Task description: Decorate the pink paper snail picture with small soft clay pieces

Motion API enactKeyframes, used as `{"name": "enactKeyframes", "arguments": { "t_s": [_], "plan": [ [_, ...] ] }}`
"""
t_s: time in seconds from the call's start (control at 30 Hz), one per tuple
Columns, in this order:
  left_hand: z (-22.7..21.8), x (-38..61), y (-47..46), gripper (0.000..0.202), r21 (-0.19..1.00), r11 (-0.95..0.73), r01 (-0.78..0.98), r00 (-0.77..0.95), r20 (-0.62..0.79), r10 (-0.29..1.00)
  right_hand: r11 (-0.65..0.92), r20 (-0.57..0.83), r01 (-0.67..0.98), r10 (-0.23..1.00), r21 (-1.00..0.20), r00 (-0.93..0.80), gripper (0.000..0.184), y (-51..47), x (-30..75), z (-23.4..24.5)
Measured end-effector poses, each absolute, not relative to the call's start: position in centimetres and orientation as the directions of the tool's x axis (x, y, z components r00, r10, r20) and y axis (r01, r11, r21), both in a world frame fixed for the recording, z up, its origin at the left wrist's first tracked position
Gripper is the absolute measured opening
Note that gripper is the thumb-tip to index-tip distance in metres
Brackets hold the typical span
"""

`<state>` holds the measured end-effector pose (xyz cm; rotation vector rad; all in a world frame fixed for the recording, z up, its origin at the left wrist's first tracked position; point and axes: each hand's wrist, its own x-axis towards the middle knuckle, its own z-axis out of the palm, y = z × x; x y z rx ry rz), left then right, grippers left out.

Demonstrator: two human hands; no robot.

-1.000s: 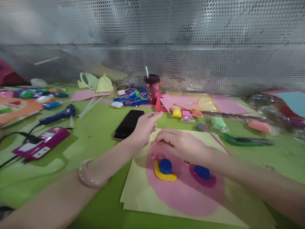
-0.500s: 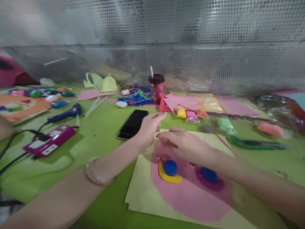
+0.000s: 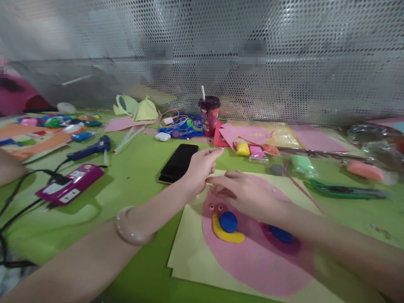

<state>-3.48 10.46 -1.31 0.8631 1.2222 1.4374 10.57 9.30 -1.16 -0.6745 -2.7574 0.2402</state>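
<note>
A pale yellow sheet (image 3: 192,248) lies on the green table with a pink oval (image 3: 259,265) on it. Two clay snails sit on the oval: a yellow one with a blue shell (image 3: 227,225) and a purple one with a blue shell (image 3: 280,236). My right hand (image 3: 246,191) rests on the oval's far edge, fingers curled and pressed down. My left hand (image 3: 200,166) hovers just above it, fingertips pinched together; what they hold is too small to make out. A pale bangle (image 3: 131,229) is on my left wrist.
A black phone (image 3: 179,162) lies beside my left hand. Behind stand a dark cup with a straw (image 3: 208,114), clay packets (image 3: 256,150), pink papers (image 3: 246,134) and a green cutter (image 3: 344,191). At left are a purple power strip (image 3: 71,184), a blue glue gun (image 3: 90,149) and another person's arm (image 3: 9,168).
The view has shifted slightly left and up. Both hands stay close together at the oval's far edge; my right fingers have lifted and stretched a little toward the left hand.
</note>
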Motion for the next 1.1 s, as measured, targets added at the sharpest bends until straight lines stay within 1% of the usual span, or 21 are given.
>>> {"name": "enactKeyframes", "arguments": {
  "t_s": [0.07, 0.13, 0.27, 0.33, 0.43, 0.57, 0.67, 0.77, 0.87, 0.97, 1.03, 1.1],
  "plan": [
    [-1.3, -3.5, 10.5, 0.021, 0.970, 0.029, -0.242, -0.228, -0.086, 0.970, 0.886, 0.244, 0.429, 0.461, -0.175, -0.853, 0.033, 9.2, 10.7, -1.2],
    [-1.4, -3.6, 10.6, 0.021, 0.970, 0.024, -0.242, -0.231, -0.082, 0.970, 0.902, 0.243, 0.421, 0.432, -0.098, -0.869, 0.034, 9.2, 10.8, -1.2],
    [-1.5, -3.7, 10.7, 0.023, 0.969, 0.026, -0.244, -0.228, -0.083, 0.970, 0.934, 0.208, 0.349, 0.327, 0.079, -0.922, 0.032, 9.2, 11.0, -1.1],
    [-1.5, -3.6, 10.7, 0.022, 0.969, 0.031, -0.244, -0.224, -0.087, 0.971, 0.936, 0.194, 0.319, 0.288, 0.149, -0.938, 0.032, 9.1, 11.1, -1.1],
    [-1.3, -3.5, 10.6, 0.019, 0.968, 0.035, -0.249, -0.231, -0.094, 0.968, 0.930, 0.188, 0.293, 0.254, 0.223, -0.949, 0.033, 9.2, 11.3, -1.1],
    [-1.1, -3.4, 10.5, 0.015, 0.966, 0.039, -0.257, -0.246, -0.105, 0.963, 0.923, 0.187, 0.267, 0.221, 0.277, -0.957, 0.035, 9.2, 11.4, -1.2],
    [-1.1, -3.4, 10.4, 0.014, 0.965, 0.043, -0.259, -0.248, -0.110, 0.963, 0.921, 0.192, 0.259, 0.209, 0.291, -0.959, 0.037, 9.2, 11.4, -1.3],
    [-1.1, -3.6, 10.5, 0.013, 0.964, 0.042, -0.263, -0.251, -0.110, 0.962, 0.927, 0.198, 0.251, 0.200, 0.280, -0.960, 0.037, 9.3, 11.4, -1.3],
    [-1.1, -3.7, 10.6, 0.014, 0.961, 0.033, -0.275, -0.258, -0.106, 0.960, 0.941, 0.226, 0.249, 0.197, 0.231, -0.954, 0.038, 9.5, 11.7, -1.1],
    [-1.3, -3.8, 10.8, 0.016, 0.956, 0.025, -0.292, -0.255, -0.103, 0.961, 0.953, 0.283, 0.264, 0.215, 0.148, -0.935, 0.041, 9.6, 12.1, -0.5],
    [-1.5, -3.8, 10.9, 0.018, 0.953, 0.022, -0.303, -0.249, -0.102, 0.963, 0.958, 0.311, 0.268, 0.225, 0.102, -0.923, 0.040, 9.5, 12.4, -0.1],
    [-1.6, -3.9, 10.8, 0.020, 0.951, 0.020, -0.309, -0.245, -0.100, 0.964, 0.961, 0.321, 0.265, 0.227, 0.080, -0.919, 0.037, 9.3, 12.5, 0.1]
  ]
}}
